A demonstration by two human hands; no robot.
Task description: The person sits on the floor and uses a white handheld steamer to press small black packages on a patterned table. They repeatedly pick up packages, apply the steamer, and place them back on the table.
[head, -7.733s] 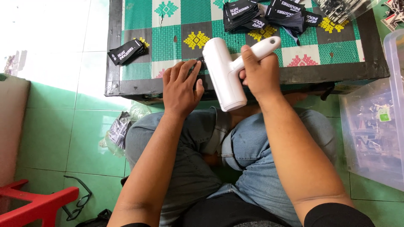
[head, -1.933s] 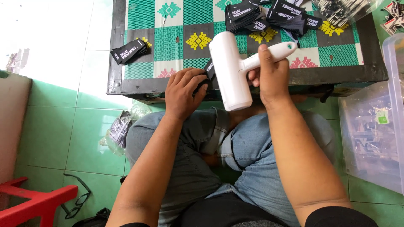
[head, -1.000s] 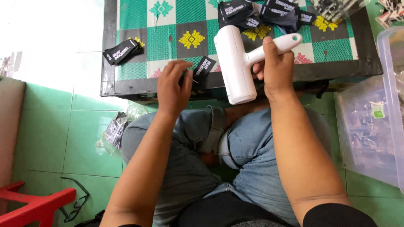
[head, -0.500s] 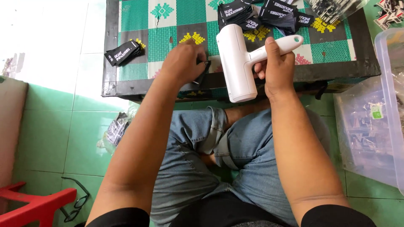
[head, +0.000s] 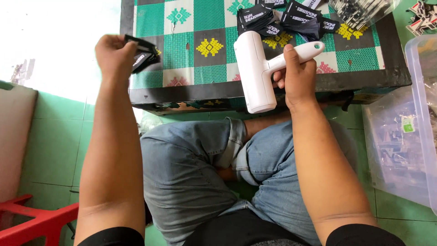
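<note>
My right hand (head: 297,75) grips the handle of a white roller tool (head: 256,70), whose thick white cylinder hangs over the near edge of the low table (head: 364,79). My left hand (head: 111,54) is raised at the table's left corner, pinching a small black label (head: 143,57) at a little stack of the same labels. A bigger heap of black labels (head: 282,20) with white print lies at the table's far side, beyond the roller.
The table has a green, grey and white patterned top. A clear plastic tub (head: 419,114) with bags inside stands on the green tiled floor at right. A red plastic stool (head: 34,223) is at lower left. My denim-clad legs are folded below the table.
My left hand has left the table's near edge beside the roller and swung left and up to the small stack at the corner with a black label. The right hand keeps the roller nearly still.
</note>
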